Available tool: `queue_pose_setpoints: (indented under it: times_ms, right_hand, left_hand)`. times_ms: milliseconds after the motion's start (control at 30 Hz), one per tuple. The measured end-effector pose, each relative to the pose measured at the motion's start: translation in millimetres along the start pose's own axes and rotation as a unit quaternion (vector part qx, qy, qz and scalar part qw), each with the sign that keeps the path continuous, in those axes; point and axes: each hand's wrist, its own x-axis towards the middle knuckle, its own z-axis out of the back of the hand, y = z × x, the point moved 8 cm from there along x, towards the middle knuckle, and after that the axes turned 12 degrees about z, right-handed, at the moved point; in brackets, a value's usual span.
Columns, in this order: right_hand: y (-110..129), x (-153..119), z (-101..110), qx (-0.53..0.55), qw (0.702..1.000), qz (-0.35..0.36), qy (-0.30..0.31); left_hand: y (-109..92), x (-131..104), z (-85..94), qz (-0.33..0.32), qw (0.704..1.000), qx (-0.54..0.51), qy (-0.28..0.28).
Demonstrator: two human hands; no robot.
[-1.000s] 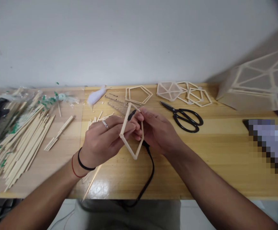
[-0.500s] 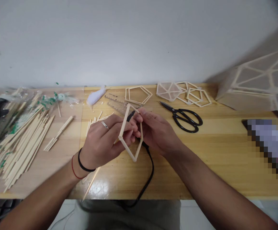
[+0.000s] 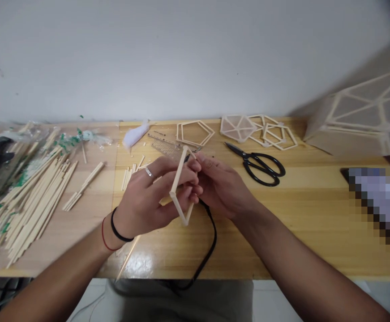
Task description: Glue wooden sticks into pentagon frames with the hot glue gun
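A pentagon frame of thin wooden sticks (image 3: 178, 175) is held up on edge above the table, between my two hands. My left hand (image 3: 151, 192), with a ring on one finger, reaches through the frame, its fingertips closed together near the right side. My right hand (image 3: 221, 183) pinches the frame's far right edge between thumb and fingers. Behind the hands lies a clear ruler (image 3: 164, 145), partly covered. A black cord (image 3: 211, 237) runs from below the hands over the table edge; what it joins is mostly hidden.
Black scissors (image 3: 258, 165) lie right of my hands. Pentagon frames (image 3: 195, 133) and a covered pentagon panel (image 3: 237, 128) line the wall. Wooden sticks (image 3: 43, 201) are heaped left. A large panelled structure (image 3: 356, 116) and a pixelated flat object (image 3: 379, 201) stand right.
The pentagon frame has turned more edge-on and looks narrower. My left fingers have shifted slightly right, towards my right hand, which stays nearly in place.
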Motion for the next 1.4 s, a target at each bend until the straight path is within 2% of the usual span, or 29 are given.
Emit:
queue_pose_setpoints:
  times_ms: [300,567,867,1200,1400]
  right_hand:
    - [-4.1,-1.6,-1.8,0.01,1.0,-0.01,0.006]
    - [0.2,0.3,-2.8,0.025,1.0,0.003,0.002]
    - [0.8,0.8,-4.0,-0.001,1.0,0.01,0.013]
    - [1.1,0.7,-5.2,0.002,1.0,0.013,0.016]
    - [0.3,0.6,-5.7,0.013,1.0,0.007,0.01]
  left_hand:
    - [7.6,-2.6,-0.4,0.027,0.996,-0.081,0.026]
    - [3.0,-4.3,5.1,-0.005,0.999,-0.028,-0.015]
    - [-0.2,-2.8,5.5,-0.003,0.999,0.016,-0.031]
    - [0.7,-1.5,2.1,0.013,1.0,-0.002,-0.019]
    - [-2.3,-1.5,2.6,0.001,1.0,0.006,-0.023]
